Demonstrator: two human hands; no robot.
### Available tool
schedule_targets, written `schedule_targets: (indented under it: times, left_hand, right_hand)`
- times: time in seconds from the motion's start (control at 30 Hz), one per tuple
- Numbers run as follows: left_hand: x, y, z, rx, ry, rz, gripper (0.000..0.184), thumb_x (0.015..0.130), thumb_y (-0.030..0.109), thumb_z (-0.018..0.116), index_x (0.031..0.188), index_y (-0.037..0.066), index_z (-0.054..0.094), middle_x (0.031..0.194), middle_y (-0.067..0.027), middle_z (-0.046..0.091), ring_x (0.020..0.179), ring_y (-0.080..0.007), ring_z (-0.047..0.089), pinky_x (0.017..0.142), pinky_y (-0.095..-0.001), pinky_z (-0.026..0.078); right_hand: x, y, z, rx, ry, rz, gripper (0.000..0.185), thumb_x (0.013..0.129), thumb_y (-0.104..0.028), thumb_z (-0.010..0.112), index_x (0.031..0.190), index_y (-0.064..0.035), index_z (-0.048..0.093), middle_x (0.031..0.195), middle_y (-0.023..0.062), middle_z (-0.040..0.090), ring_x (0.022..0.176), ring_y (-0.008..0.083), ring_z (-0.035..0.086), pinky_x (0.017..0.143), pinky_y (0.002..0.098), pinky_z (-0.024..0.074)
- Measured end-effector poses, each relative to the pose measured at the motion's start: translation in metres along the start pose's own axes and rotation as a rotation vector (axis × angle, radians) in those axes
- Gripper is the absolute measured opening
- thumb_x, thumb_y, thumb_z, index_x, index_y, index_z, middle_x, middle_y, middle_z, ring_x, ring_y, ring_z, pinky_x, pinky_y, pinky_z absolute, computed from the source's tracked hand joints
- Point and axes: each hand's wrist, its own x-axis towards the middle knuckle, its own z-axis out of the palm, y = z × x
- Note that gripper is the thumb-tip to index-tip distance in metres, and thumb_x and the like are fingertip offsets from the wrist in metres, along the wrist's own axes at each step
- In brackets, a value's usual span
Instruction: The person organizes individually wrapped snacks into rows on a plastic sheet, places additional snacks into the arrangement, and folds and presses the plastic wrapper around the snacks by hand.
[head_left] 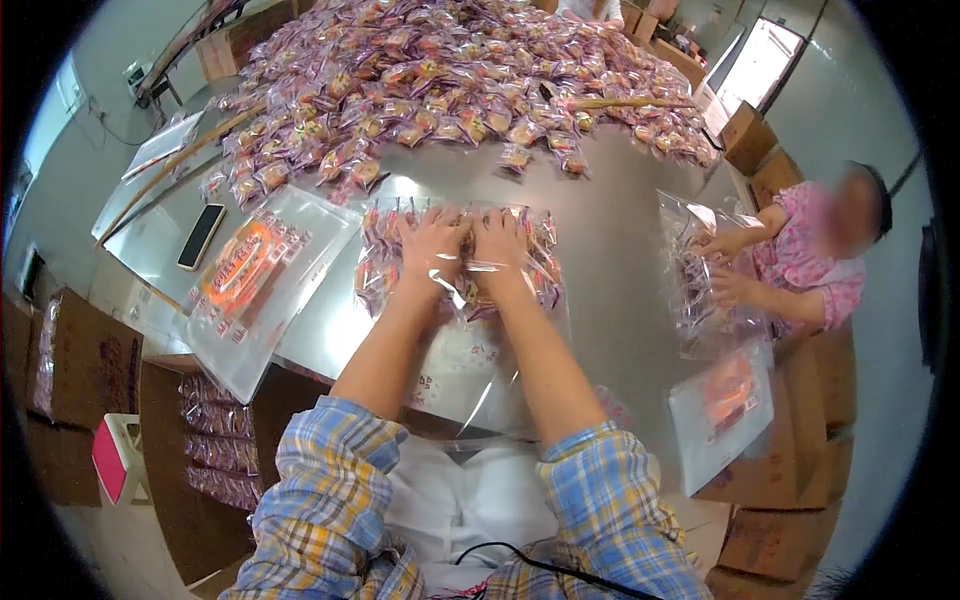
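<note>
Packets [542, 235], small, purple-filmed, inside transparent plastic bag [466, 366] at near side of silvery metal desk [622, 210]: levelling, apparently.
Left hand [433, 246] and right hand [500, 244] atop, fingers bent downward, grip untellable; probably needs even rows next.

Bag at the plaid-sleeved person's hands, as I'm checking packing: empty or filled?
Partly filled: packets show in the far part of the bag; its near part shows none.
</note>
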Motion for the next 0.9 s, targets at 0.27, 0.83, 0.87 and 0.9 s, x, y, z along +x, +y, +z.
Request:
schedule_targets:
  times: [0.27,0.83,0.87,0.9]
  left_hand:
    - [0.0,0.009,-0.015,-0.052,-0.088,-0.082,0.047,0.09,0.03,0.07,0.136,0.022,0.067,0.139,0.0005,0.065,0.139,-0.0243,0.054,0.107,-0.0767,0.031]
    - [0.002,0.014,-0.004,-0.091,-0.092,0.021,0.061,0.093,0.025,0.066,0.151,0.014,0.051,0.148,-0.0125,0.059,0.134,-0.0379,0.057,0.123,-0.0613,0.029]
    - [-0.001,0.014,-0.006,-0.005,-0.128,0.035,0.061,0.095,0.024,0.063,0.153,0.015,0.049,0.151,-0.0112,0.057,0.137,-0.0377,0.055,0.122,-0.0623,0.03]
    - [0.001,0.012,-0.009,-0.064,-0.226,0.022,0.065,0.094,0.024,0.063,0.156,0.015,0.045,0.155,-0.0113,0.054,0.141,-0.038,0.052,0.12,-0.0624,0.033]
  right_hand:
    - [-0.02,0.011,0.0,0.156,0.17,0.087,0.067,0.078,-0.024,0.078,0.138,-0.0028,0.056,0.145,0.0223,0.052,0.141,0.0427,0.044,0.122,0.0547,0.0314]
    - [-0.001,0.018,0.018,-0.037,-0.151,0.112,0.058,0.094,-0.031,0.064,0.147,-0.0097,0.054,0.151,0.0163,0.055,0.146,0.0329,0.046,0.123,0.054,0.0273]
    - [-0.005,0.015,0.013,-0.048,-0.154,0.115,0.063,0.093,-0.034,0.065,0.149,-0.0092,0.052,0.152,0.0163,0.054,0.147,0.0327,0.044,0.124,0.0536,0.0258]
    - [-0.008,0.012,0.005,-0.059,-0.157,0.119,0.068,0.093,-0.038,0.066,0.152,-0.0087,0.05,0.153,0.0163,0.053,0.149,0.0326,0.043,0.125,0.0531,0.0244]
